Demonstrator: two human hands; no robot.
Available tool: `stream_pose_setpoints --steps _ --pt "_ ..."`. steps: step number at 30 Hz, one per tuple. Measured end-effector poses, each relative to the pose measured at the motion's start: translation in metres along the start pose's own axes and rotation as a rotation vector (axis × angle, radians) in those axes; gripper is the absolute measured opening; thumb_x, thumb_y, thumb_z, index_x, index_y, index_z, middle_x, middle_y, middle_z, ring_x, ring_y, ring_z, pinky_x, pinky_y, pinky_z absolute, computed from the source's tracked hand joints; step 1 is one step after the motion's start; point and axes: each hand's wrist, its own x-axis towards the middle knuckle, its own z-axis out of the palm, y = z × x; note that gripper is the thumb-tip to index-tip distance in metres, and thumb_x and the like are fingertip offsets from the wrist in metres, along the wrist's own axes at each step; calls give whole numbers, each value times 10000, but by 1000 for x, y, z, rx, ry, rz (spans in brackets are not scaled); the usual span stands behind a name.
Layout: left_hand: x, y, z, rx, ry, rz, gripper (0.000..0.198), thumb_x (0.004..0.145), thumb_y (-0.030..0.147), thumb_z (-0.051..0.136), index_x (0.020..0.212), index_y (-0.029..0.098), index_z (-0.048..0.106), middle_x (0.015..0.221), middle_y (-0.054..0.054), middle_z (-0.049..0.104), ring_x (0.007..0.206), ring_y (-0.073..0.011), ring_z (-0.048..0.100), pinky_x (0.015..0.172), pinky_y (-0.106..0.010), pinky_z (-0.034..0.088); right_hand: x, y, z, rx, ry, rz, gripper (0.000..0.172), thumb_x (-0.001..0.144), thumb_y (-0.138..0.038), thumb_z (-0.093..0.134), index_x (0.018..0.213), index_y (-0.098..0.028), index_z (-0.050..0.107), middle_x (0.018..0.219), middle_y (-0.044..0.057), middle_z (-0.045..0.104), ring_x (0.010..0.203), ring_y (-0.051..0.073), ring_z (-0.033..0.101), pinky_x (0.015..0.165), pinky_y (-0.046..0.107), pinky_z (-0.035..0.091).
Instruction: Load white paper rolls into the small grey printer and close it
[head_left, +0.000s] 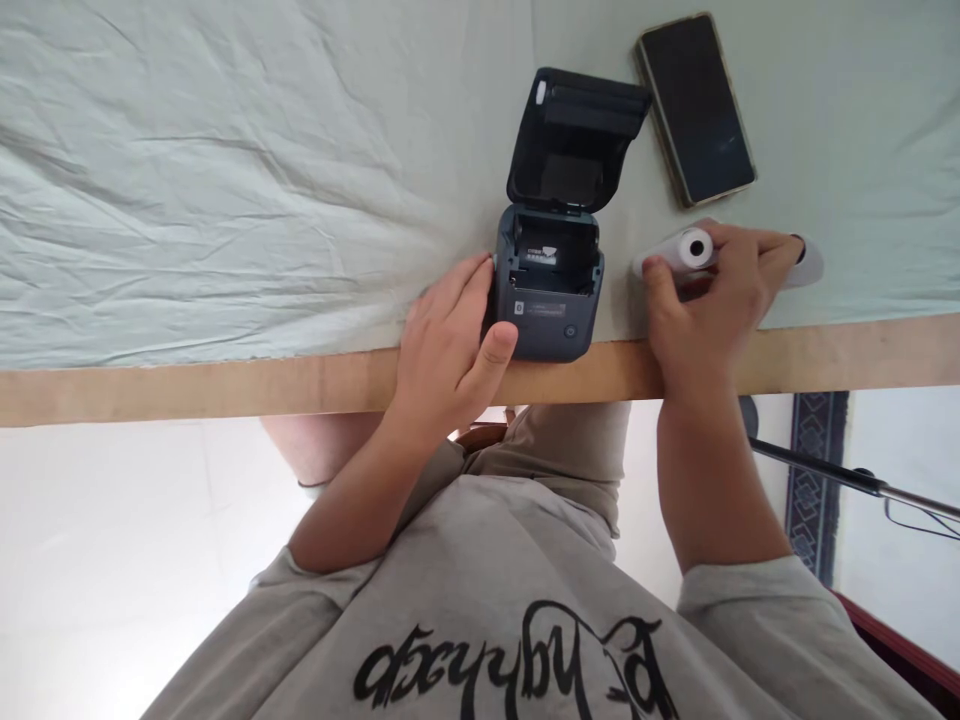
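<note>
A dark blue-grey portable label printer (551,325) sits near the table's front edge, its lid (574,145) raised and tipped back. The paper bay inside shows a small white label and no roll. Against the printer's left side rests my left hand (450,335), fingers stretched out and thumb apart near its front corner. To the right of the printer, my right hand (712,295) is closed round a small white paper roll (682,250), whose dark core hole faces up. Past my right fingertips shows another white curved piece (810,265); whether it belongs to that roll I cannot tell.
A smartphone (697,110) with a dark screen lies behind my right hand. Pale green cloth (262,180), wrinkled at the left, covers the table up to its wooden front edge (187,390). Below at the right, a dark metal pole (832,465) runs past a patterned strip.
</note>
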Motion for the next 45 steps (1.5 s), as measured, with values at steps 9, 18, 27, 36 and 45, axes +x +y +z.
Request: stream_pose_setpoints --steps 9,18,27,36,45 --pt "1 0 0 -19 -2 1 899 1047 811 76 1559 228 531 1625 -159 571 1532 -323 522 1260 -477 411 -2 -15 -4 105 -94 -133 364 797 -242 580 1158 -279 608 1143 73 697 1118 300 669 1057 597 540" --pt "2 2 1 -8 12 -6 888 1048 805 71 1537 240 551 1604 -147 595 1512 -316 547 1256 -475 428 -5 -21 -6 129 -254 68 573 890 -224 550 1424 -295 357 1100 79 719 923 251 709 889 464 580" --pt "3 3 1 0 -1 4 951 1051 798 60 1532 142 554 1594 -211 586 1501 -360 553 1248 -505 424 -4 -10 -3 191 -175 -84 548 788 -209 569 1324 -278 473 1115 42 717 984 236 720 912 474 577" --pt "2 0 1 -8 -3 8 902 1052 799 76 1542 205 546 1604 -173 588 1501 -346 550 1256 -503 422 -4 -10 -1 110 -145 -46 344 818 -291 548 1162 -281 547 1093 55 724 1046 252 732 988 516 581" --pt "2 0 1 -1 7 10 887 1062 788 90 1544 200 548 1601 -169 595 1487 -343 565 1250 -502 428 -9 -12 -2 292 -219 54 498 803 -315 677 1260 -309 479 1072 32 793 938 235 782 860 449 618"
